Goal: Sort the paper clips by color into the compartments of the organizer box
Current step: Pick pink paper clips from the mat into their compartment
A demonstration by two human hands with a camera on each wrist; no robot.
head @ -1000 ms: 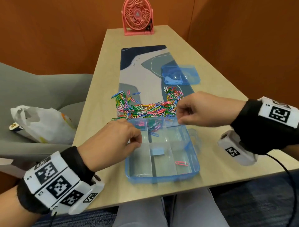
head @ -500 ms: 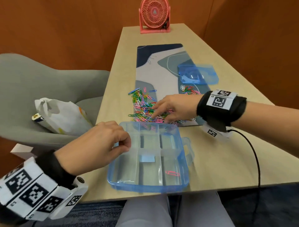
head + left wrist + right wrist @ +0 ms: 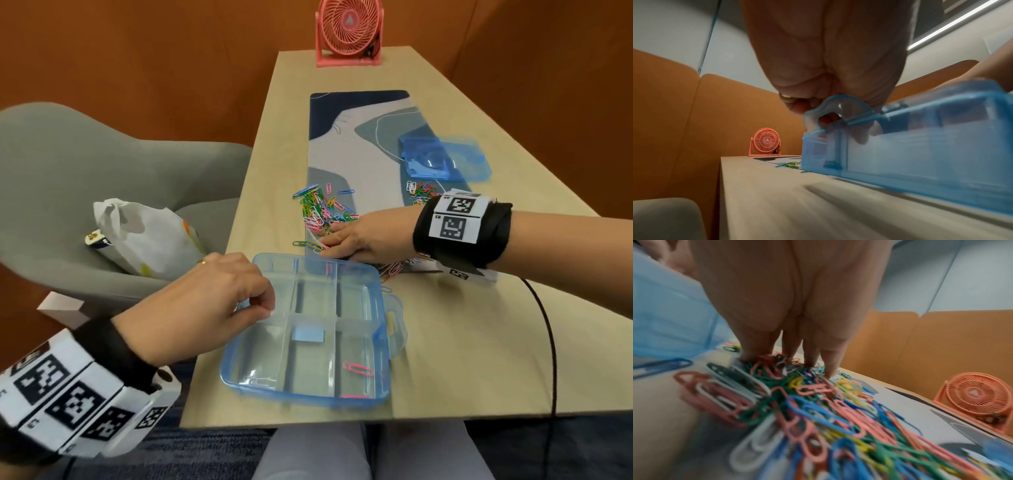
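Note:
The blue see-through organizer box [image 3: 301,399] lies open near the table's front edge. My left hand [image 3: 265,308] pinches its left rim; in the left wrist view the left hand [image 3: 830,113] curls round the box's handle tab [image 3: 846,104]. A pink clip [image 3: 358,369] lies in the near right compartment. The mixed-colour paper clip pile [image 3: 318,209] spreads on the mat just beyond the box. My right hand [image 3: 329,240] lies on the pile with straight fingers; in the right wrist view its fingertips [image 3: 828,371] press into the clips [image 3: 818,402].
A blue lid [image 3: 442,159] lies on the desk mat [image 3: 356,144] at the far right, with a small clip cluster [image 3: 419,192] near it. A pink fan [image 3: 349,31] stands at the table's far end. A grey chair with a white bag [image 3: 147,233] is left. A black cable [image 3: 548,342] crosses the right side.
My right hand moved left from above the pile's right end and now lies flat on its left part. The left hand kept its hold on the box's left side.

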